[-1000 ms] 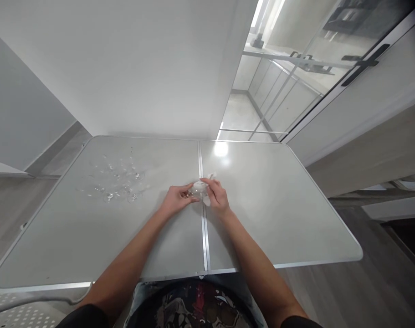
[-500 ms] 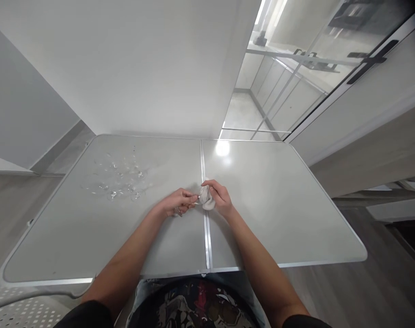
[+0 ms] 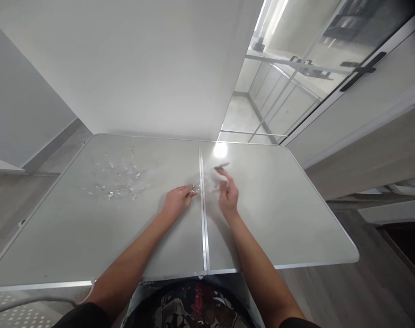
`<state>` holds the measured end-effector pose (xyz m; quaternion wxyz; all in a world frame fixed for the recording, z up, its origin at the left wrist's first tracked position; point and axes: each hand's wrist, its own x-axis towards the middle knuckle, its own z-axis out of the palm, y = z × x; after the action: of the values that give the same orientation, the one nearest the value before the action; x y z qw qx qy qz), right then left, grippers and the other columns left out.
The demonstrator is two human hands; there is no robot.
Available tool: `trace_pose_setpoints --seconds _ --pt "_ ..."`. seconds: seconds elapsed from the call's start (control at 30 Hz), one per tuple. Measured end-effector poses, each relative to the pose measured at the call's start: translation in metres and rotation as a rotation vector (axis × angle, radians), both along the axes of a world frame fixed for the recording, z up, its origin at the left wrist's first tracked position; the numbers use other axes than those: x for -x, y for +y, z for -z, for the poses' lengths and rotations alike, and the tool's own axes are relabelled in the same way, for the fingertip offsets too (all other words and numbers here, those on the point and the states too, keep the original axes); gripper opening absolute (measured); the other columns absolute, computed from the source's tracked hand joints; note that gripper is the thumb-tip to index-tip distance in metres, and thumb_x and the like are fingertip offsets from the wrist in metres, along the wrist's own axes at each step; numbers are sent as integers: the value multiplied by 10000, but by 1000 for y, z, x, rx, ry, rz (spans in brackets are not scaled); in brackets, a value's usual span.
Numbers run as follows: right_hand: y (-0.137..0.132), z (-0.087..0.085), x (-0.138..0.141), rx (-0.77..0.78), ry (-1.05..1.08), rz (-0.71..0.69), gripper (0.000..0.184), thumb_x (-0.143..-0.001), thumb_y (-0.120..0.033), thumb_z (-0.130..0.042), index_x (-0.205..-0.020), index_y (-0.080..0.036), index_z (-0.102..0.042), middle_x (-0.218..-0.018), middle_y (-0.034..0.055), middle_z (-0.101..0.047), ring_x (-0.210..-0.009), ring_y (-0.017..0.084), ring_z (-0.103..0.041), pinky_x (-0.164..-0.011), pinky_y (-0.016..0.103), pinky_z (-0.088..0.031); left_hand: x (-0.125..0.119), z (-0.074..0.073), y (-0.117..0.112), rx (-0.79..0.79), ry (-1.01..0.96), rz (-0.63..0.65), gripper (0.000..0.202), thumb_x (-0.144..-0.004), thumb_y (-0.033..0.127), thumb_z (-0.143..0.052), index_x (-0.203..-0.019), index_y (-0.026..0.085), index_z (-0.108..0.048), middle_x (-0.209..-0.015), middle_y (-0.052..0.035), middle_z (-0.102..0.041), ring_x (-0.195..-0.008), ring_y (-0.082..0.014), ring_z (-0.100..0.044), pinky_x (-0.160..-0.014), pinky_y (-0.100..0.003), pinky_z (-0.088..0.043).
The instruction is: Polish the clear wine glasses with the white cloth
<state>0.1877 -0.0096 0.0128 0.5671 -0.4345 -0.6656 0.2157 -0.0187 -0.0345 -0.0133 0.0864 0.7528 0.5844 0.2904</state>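
Head view: mid-frame, left hand [image 3: 177,200], fingers clamped on clear piece [image 3: 196,188], probably steadying it. Right hand [image 3: 229,196] just beside, pale cloth-like thing [image 3: 221,166] at fingertips; blurred, cannot tell grip. Clear bits [image 3: 110,196], frame's left side on desk [image 3: 279,205], probably kept aside.

A pale grey table [image 3: 279,205] spreads beneath the left hand [image 3: 177,200] and the right hand [image 3: 229,196] — its metal seam [image 3: 204,237] running between them. Clear, shiny pieces [image 3: 128,188] lie scattered forward-left of the left hand — well apart from it.
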Motion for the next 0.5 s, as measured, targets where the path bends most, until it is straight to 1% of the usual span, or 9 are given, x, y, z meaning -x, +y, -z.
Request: trace_pose_setpoints --seconds 0.07,0.13,0.2,0.23,0.27,0.33,0.37,0.4,0.5 --pt "-5 -2 8 -122 -260 -156 348 -1053 -293 -393 -1321 -247 -611 -1359 86 -665 -1348 229 -561 -1217 506 -317 0 -1 -1 -99 71 27 190 -963 308 -592 -989 196 -744 -750 -48 -711 -686 -172 -648 -672 -280 -432" --pt "-8 -2 16 -214 -435 -259 327 -1042 -246 -395 -1253 -234 -645 -1377 81 -658 -1382 225 -531 -1251 519 -251 -1 0 -1 -203 119 50 208 -957 249 -574 -835 178 -727 -683 -52 -671 -657 -165 -620 -689 -290 -431" --pt "-10 -2 21 -263 -524 -343 326 -1034 -230 -395 -1237 -220 -649 -1378 83 -659 -1378 219 -533 -1256 512 -242 -2 0 -2 -294 148 55 272 -944 189 -546 -708 173 -680 -658 -60 -645 -639 -164 -595 -667 -294 -422" --pt "-10 -2 21 -261 -539 -374 329 -1034 -234 -394 -1245 -217 -646 -1354 83 -673 -1359 216 -550 -1246 503 -259 -1 0 -2 -329 157 63 285 -942 172 -534 -689 173 -668 -659 -62 -642 -641 -165 -591 -659 -296 -420" --pt "-10 -2 19 -233 -527 -378 334 -1037 -246 -391 -1257 -218 -642 -1326 83 -689 -1333 215 -569 -1224 488 -298 -1 -1 -2 -353 165 86 276 -947 172 -530 -712 173 -674 -667 -62 -644 -649 -166 -592 -660 -297 -422" --pt "-7 -2 14 -121 -424 -310 345 -1051 -291 -376 -1251 -229 -650 -1264 88 -712 -1263 219 -610 -1135 450 -400 0 -3 -3 -366 178 162 223 -971 212 -533 -844 178 -712 -697 -57 -660 -677 -168 -602 -677 -298 -433" --pt "-6 -2 11 -63 -364 -284 347 -1055 -326 -374 -1218 -237 -667 -1221 90 -724 -1219 228 -629 -1085 440 -435 1 -3 -3 -360 184 205 211 -982 234 -532 -900 184 -720 -706 -54 -665 -683 -166 -605 -681 -298 -435" --pt "-4 -1 8 -15 -314 -290 349 -1054 -366 -382 -1168 -244 -688 -1172 90 -734 -1170 239 -644 -1045 438 -455 2 -4 -4 -347 189 243 213 -991 248 -528 -924 192 -722 -706 -52 -665 -684 -163 -606 -682 -296 -435" --pt "1 3 -2 125 -189 -453 392 -1021 -501 -439 -993 -232 -722 -1010 86 -741 -1004 254 -669 -951 429 -487 5 -2 -4 -312 185 333 230 -998 244 -515 -895 205 -717 -707 -48 -675 -693 -155 -621 -677 -292 -434"
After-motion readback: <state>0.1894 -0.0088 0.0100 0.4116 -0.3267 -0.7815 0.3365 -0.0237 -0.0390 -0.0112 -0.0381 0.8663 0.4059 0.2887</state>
